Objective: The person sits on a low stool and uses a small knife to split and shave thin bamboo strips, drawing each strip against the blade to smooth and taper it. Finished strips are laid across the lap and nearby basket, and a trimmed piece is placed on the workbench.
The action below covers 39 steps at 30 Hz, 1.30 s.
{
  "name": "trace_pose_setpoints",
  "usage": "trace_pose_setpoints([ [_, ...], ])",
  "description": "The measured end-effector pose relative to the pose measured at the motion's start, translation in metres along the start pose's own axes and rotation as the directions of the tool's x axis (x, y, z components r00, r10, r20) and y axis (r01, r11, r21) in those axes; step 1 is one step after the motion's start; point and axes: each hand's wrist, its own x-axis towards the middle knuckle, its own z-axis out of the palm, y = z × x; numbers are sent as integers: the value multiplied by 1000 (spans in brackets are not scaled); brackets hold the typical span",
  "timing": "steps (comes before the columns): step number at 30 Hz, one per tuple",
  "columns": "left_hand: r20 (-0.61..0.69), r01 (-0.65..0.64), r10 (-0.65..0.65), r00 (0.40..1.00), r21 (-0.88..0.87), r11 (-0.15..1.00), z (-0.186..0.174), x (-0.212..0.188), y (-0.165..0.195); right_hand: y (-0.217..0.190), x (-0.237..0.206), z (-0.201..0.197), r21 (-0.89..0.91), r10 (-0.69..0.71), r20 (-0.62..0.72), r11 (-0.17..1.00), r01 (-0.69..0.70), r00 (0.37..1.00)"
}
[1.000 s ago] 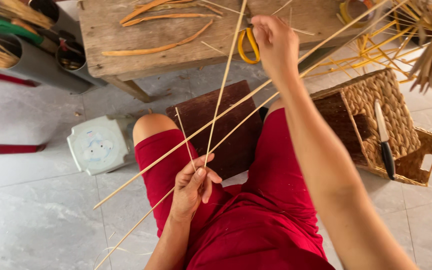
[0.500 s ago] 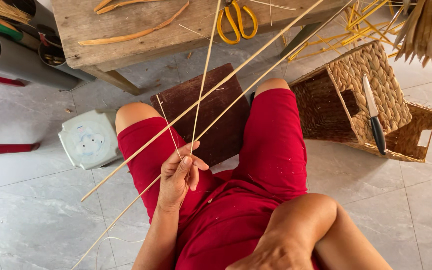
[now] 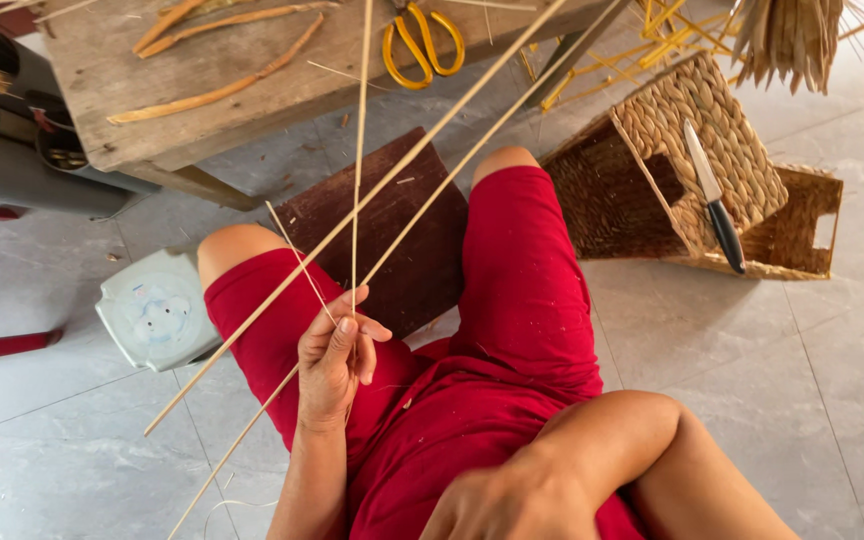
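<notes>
Thin reed strips (image 3: pixel 356 200) pinched in left hand (image 3: pixel 337 360), fingers closed, fanning up past desk (image 3: pixel 252 90). Right hand (image 3: pixel 512 500) resting on lap, seemingly empty, loosely curled. Keep pinch firm, strips uncrossed. Scissors (image 3: pixel 422 45) beyond; knife (image 3: pixel 714 200) on woven basket (image 3: pixel 712 150) right.

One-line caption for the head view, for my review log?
Seated person's left hand pinches thin cane strips; right hand rests on red-clothed lap.
</notes>
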Motion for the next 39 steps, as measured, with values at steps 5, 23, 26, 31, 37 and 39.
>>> trace_pose_setpoints([
  [5, 11, -3, 3, 1000, 11, 1000, 1, -2, 6, 3, -65, -91, -531, 245, -417, 716, -453, 875],
  [23, 59, 114, -138, 989, 310, 944, 57, -23, 50, -21, -263, -349, -503, 214, -846, -625, -597, 489],
  [26, 59, 107, -131, 990, 305, 946, 58, -26, 52, -22, -251, -355, -378, 206, -922, -664, -645, 329],
  [31, 48, 139, -160, 986, 298, 944, 57, -34, 55, -16, -201, -311, -445, 256, -863, 21, -895, 435],
  [37, 97, 159, -194, 976, 286, 945, 59, -42, 62, -21, -104, -159, -3, 673, -596, 544, -839, 438],
  [39, 108, 182, -218, 970, 271, 945, 60, -45, 63, -19, -75, -123, 18, 824, -395, 449, -893, 406],
])
